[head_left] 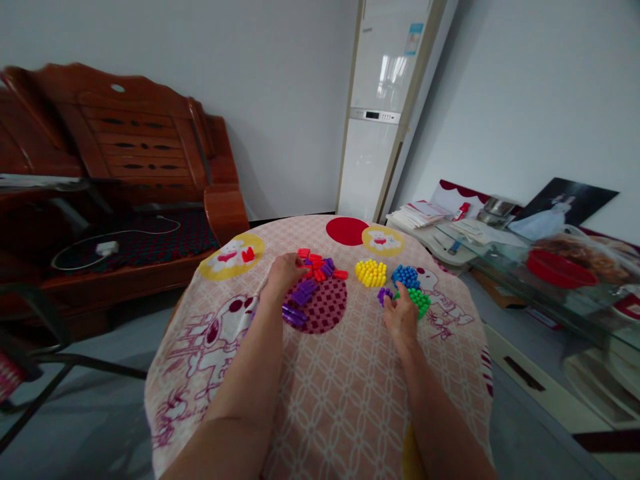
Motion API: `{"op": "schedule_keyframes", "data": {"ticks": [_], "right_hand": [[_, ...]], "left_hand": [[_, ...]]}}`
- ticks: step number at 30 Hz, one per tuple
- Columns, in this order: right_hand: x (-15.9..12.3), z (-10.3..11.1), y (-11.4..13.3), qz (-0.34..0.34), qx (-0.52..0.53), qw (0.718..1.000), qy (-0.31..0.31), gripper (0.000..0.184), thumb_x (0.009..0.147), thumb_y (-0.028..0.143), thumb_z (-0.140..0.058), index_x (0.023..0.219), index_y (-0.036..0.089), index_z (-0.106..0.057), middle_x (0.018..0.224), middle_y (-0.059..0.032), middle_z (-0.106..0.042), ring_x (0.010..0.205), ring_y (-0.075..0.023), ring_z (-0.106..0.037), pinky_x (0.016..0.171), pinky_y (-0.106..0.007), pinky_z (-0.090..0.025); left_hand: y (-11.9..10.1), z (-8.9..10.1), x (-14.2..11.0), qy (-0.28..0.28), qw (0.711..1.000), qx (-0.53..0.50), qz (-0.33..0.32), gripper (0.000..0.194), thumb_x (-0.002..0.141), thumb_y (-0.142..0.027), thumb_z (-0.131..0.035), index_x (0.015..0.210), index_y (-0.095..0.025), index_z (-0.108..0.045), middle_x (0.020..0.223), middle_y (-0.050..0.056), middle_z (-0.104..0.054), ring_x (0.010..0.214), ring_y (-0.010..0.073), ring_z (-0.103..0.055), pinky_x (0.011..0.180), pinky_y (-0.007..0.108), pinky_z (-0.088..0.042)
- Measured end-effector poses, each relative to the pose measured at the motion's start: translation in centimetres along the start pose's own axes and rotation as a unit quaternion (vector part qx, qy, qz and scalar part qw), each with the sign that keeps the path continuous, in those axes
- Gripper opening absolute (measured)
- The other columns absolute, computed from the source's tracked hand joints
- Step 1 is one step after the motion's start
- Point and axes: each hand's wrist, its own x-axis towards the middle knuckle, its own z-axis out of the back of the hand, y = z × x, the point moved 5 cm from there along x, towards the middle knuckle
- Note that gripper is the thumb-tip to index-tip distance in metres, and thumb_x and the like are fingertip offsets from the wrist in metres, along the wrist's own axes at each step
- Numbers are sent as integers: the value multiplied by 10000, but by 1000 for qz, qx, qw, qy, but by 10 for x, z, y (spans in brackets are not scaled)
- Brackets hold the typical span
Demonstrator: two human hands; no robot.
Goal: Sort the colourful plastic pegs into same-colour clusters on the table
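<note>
My left hand (286, 272) reaches to a loose heap of small red plastic pieces (316, 261), its fingertips pressed together at the heap's left edge. What they hold, if anything, is hidden. Purple pieces (304, 291) lie flat beside that hand, some partly behind my forearm. On the right, my right hand (401, 320) has index finger and thumb apart, close to a small purple cluster (384, 295) of upright pieces. Its fingers partly cover a green cluster (420, 302). Just beyond stand a blue cluster (406, 276) and a yellow cluster (371, 273).
A patterned cloth covers the round table (345, 400). A few red pieces (248, 254) lie apart at its far left. To the right, a glass shelf (470, 250) carries papers and a red bowl (561, 269). A wooden bench (145, 153) stands at left, a tall white cabinet unit (373, 153) behind.
</note>
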Motion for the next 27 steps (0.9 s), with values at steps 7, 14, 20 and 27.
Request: {"op": "schedule_keyframes", "data": {"ticks": [7,14,20,27], "right_hand": [[0,-1,-3,-9,14,1000,11,586,826,348,-452,1318,41,-538,596,-44,-638,545,-195,-560,606,-297,-404],[0,-2,-4,-12,-1,1000,10,545,836,328,-462,1302,60,-556,622,-56,-644,596,-203,-576,642,-302,-422],[0,0,-2,-17,-9,1000,-3,503,876,322,-387,1248,59,-600,792,-128,-701,722,-218,-634,717,-306,-456],[0,-1,-3,-30,23,999,20,596,935,366,-235,1224,3,-609,808,-171,-700,697,-226,-638,682,-317,-477]], "left_hand": [[-22,-12,-16,137,981,119,-68,330,647,-368,-719,930,-198,-716,1023,89,-719,918,260,-651,710,285,-466],[-28,-6,-10,79,993,26,-81,316,711,-376,-635,937,-172,-723,978,89,-728,874,240,-659,723,286,-486],[-87,-22,-19,91,935,-276,-203,364,711,-313,-658,1033,-143,-682,918,56,-736,826,170,-670,761,271,-521],[-155,-68,-57,77,918,-304,-241,278,668,-240,-664,923,-129,-669,826,37,-705,725,144,-632,681,254,-510]]}}
